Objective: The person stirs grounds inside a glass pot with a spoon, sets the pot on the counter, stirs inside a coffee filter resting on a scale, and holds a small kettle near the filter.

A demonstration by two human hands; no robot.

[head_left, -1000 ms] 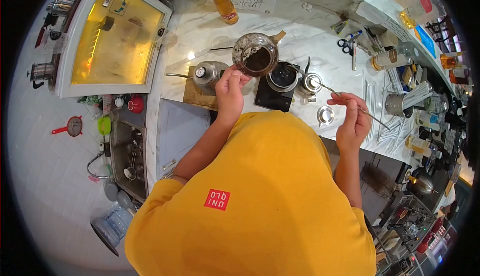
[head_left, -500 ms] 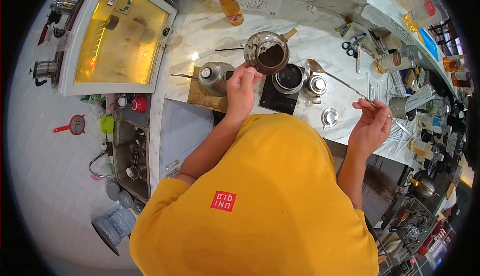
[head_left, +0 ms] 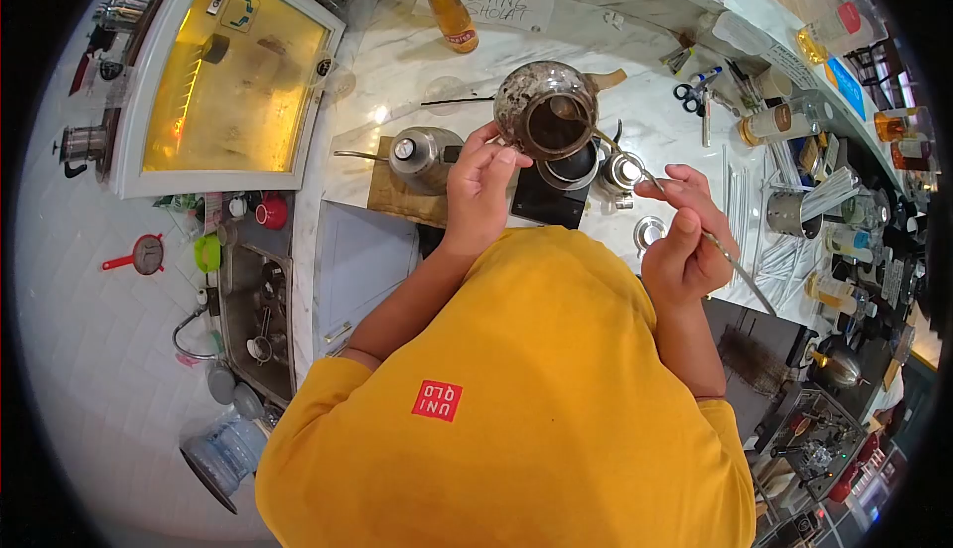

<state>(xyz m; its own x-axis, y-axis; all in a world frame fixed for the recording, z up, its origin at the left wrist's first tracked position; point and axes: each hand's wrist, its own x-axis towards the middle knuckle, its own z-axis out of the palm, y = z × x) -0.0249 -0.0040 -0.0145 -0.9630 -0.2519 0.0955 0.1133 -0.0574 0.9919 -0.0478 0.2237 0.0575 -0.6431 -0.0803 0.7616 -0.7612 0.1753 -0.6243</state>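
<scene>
My left hand (head_left: 479,186) grips the rim side of a round glass pot (head_left: 544,89), tilted so its mouth faces me. Dark wet stuff like coffee grounds coats its inside, and a tan handle sticks out on the far side. My right hand (head_left: 690,240) pinches a long bar spoon (head_left: 733,265) with a twisted shaft; its bowl end is in the pot's mouth. Partly hidden below the pot, a dark-filled metal cup (head_left: 571,173) stands on a black scale (head_left: 536,199). A steel gooseneck kettle (head_left: 422,161) rests on a wooden board (head_left: 395,199) beside my left hand.
Right of the scale are a small metal pot (head_left: 622,171) and a round metal part (head_left: 649,233). An amber bottle (head_left: 449,12) stands at the back. Scissors (head_left: 688,98), jars and a straw holder (head_left: 789,214) crowd the right. At left are a glass-fronted cabinet (head_left: 129,161) and a sink (head_left: 283,349).
My right hand has moved left, bringing the spoon's bowl from beside the scale into the pot. The pot has tipped further, its mouth turning towards me.
</scene>
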